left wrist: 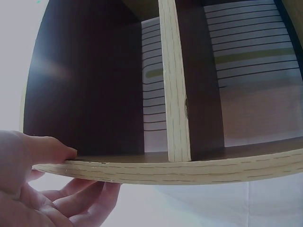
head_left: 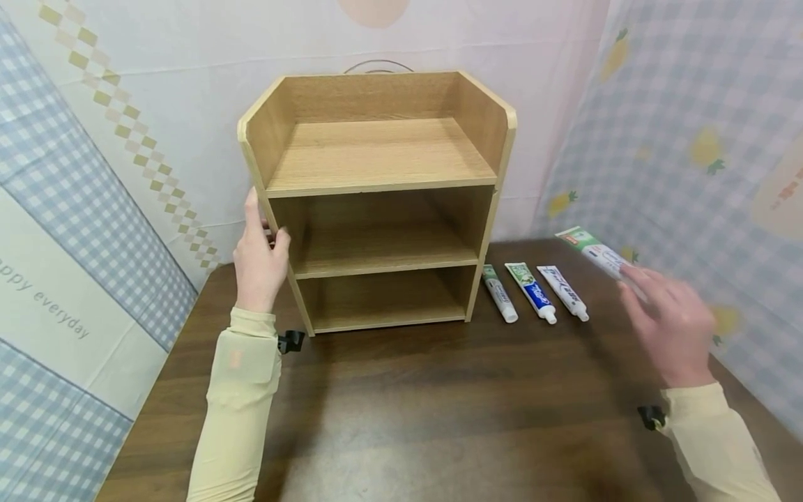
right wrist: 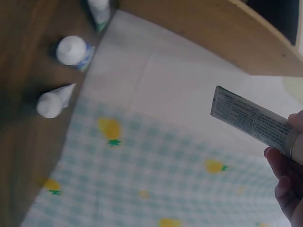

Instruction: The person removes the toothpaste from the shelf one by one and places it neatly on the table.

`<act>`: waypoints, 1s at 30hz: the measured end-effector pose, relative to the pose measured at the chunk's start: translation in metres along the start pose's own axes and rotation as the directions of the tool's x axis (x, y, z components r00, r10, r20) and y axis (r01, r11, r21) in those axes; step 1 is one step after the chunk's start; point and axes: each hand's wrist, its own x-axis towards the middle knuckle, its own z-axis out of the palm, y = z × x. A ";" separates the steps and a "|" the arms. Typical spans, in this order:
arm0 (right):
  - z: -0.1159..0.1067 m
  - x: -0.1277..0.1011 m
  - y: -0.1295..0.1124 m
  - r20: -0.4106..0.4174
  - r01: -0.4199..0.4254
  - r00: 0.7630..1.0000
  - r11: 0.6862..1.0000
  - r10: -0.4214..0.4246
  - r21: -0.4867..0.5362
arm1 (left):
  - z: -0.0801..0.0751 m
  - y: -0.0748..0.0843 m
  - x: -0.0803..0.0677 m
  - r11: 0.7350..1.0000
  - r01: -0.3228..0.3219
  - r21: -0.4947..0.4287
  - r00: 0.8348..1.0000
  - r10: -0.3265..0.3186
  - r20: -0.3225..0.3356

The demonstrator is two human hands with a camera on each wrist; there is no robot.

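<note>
A light wooden shelf unit with three open levels stands at the back of the dark table. My left hand grips its left side panel; in the left wrist view the thumb lies on the panel's inner face and the fingers curl under its edge. My right hand is raised at the right and holds a white and green toothpaste tube by one end, above the table. The right wrist view shows that tube pinched in the fingers.
Three toothpaste tubes lie side by side on the table just right of the shelf, caps toward me. Patterned cloth walls close in the back and both sides. The shelf levels hold nothing.
</note>
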 end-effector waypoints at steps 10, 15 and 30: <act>0.013 -0.016 0.032 0.140 -0.068 0.987 0.991 0.084 -0.119 | 0.000 -0.001 0.000 1.000 -0.002 0.001 1.000 0.002 -0.010; 0.015 -0.024 0.047 0.195 -0.101 0.972 0.981 0.133 -0.167 | 0.001 0.000 0.000 1.000 0.000 0.002 1.000 0.000 -0.002; 0.026 -0.041 0.089 0.360 -0.158 0.905 0.964 0.228 -0.216 | 0.000 0.001 -0.001 1.000 -0.004 -0.002 1.000 0.004 -0.004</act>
